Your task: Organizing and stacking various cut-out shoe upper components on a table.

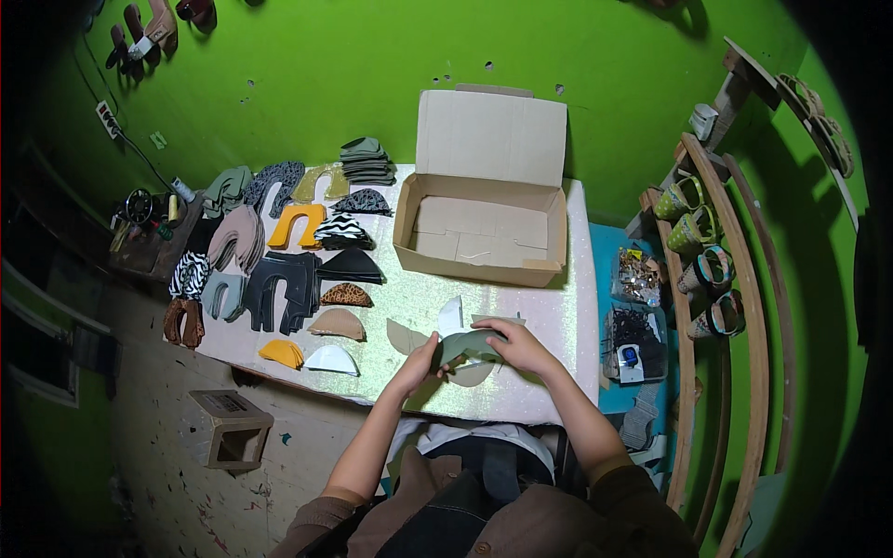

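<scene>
My left hand (417, 368) grips the left end of a dark green curved cut piece (462, 347), which looks like material for a sandal upper. At its other end my right hand (521, 348) is closed on the same piece, which bows up between both hands above the table. Around it on the table lie a grey-beige half-moon piece (404, 338), a white piece (450, 314) and a beige piece (473, 376) partly under my hands. A further flat piece behind my right hand is mostly hidden.
An open cardboard box (479, 270) stands behind my hands. Stacks of cut pieces, such as black horseshoe shapes (281, 288) and orange ones (298, 225), cover the table's left side. A wooden rack (744, 279) with sandals (692, 231) and a parts container (638, 279) are at the right.
</scene>
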